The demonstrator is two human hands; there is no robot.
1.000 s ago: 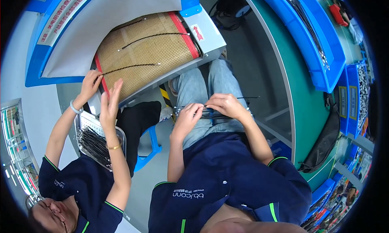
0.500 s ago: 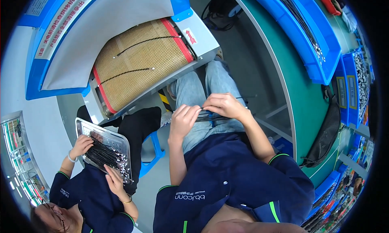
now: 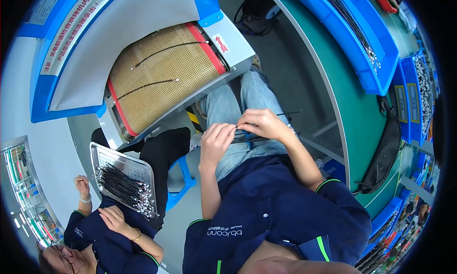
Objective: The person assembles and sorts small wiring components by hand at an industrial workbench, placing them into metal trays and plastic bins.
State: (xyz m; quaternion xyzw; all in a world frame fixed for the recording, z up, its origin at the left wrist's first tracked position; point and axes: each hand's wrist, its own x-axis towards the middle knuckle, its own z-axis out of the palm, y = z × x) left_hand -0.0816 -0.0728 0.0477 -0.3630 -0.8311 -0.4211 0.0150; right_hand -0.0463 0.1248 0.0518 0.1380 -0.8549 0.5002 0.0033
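Observation:
My left hand and my right hand meet above my lap, fingertips pinched together on a thin black cable. One end of it sticks out past my right hand; the rest is largely hidden by my fingers. Below my hands, a bundle of several black cables lies across my jeans. Ahead and to the left, black cables with metal ends lie apart on the tan mesh belt of a conveyor machine.
At left, a co-worker sits with a perforated metal tray of black cables on their lap. A blue stool stands between us. On my right is a green table holding blue bins and a black pouch.
The co-worker's hands have lifted off the cables in the tray and drawn back. My hands stay pinched in nearly the same place; the cable end beyond my right hand has shifted slightly.

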